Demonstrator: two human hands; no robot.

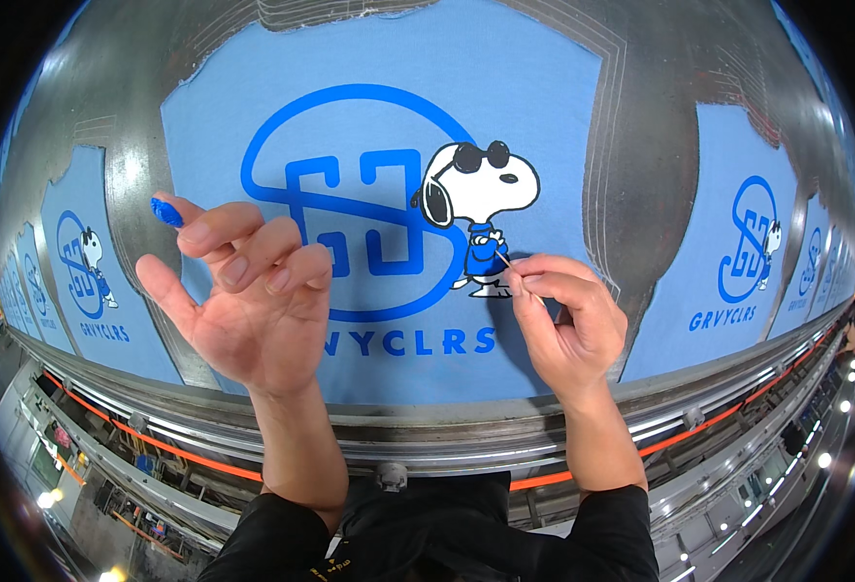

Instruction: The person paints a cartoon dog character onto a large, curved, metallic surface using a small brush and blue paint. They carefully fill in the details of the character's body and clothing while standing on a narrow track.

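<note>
A light blue cut shirt panel point(525, 78) lies flat in front of me, printed with a large blue looped emblem point(350, 94) and blue lettering under it. On the emblem's right side is a black-and-white cartoon dog point(500, 184) in sunglasses and a blue top. My right hand point(573, 325) pinches a thin pale stick point(507, 260), its tip at the dog's blue top. Over the emblem's left part, my left hand point(253, 291) is raised palm up, fingers apart and partly bent, holding nothing. A thick dab of blue ink point(166, 212) covers its index fingertip.
The panel lies on a long grey table point(379, 44) with thin pale outlines. Similar printed panels lie to the left point(78, 204) and right point(738, 145). Along the near edge run metal rails point(427, 436) and an orange strip point(544, 479), close to my body.
</note>
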